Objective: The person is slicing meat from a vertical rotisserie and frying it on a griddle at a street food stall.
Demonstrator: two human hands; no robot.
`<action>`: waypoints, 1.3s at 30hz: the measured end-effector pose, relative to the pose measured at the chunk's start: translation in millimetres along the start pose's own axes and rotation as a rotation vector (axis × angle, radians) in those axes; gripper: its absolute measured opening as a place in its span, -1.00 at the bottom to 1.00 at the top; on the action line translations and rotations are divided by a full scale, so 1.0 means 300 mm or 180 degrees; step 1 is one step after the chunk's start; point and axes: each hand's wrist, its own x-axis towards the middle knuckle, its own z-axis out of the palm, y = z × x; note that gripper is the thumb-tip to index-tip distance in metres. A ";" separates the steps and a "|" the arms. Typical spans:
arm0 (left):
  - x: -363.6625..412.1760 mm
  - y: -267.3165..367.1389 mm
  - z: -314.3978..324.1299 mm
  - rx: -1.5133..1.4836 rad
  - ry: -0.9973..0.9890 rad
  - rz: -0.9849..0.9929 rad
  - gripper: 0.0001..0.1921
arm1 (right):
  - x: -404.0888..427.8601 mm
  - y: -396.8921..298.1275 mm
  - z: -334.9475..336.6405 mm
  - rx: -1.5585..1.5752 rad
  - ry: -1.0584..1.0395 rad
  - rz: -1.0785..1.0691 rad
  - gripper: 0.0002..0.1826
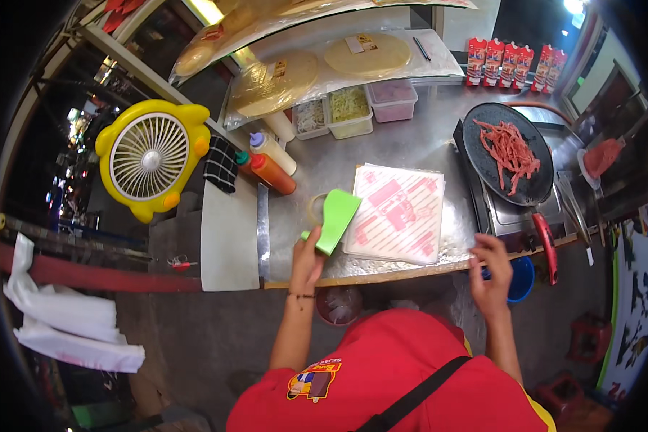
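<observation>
My left hand (306, 258) is closed on the near end of a bright green tape dispenser (337, 218), held at the left edge of a stack of printed food wrapping paper (397, 213). A roll of tape (316, 209) shows beside the dispenser. My right hand (491, 270) is raised by the counter's front edge, fingers apart and holding nothing, right of the paper. Beyond it, strips of reddish meat (507, 151) lie in a black frying pan (478, 162) with a red handle, on a portable gas stove (510, 218).
Sauce bottles (272, 173) stand left on the steel counter (324, 154). Behind are tubs of shredded vegetables (349, 110), with wrapped flatbreads (367, 54) on a shelf above. Metal tongs (572, 205) lie right of the stove. A yellow fan (151, 159) is at far left, and red cartons (494, 62) stand at the back.
</observation>
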 end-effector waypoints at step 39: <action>0.297 -0.117 0.150 0.3254 -0.0204 0.1406 -0.61 | 0.125 0.362 0.561 0.0194 -0.0978 0.1559 -0.52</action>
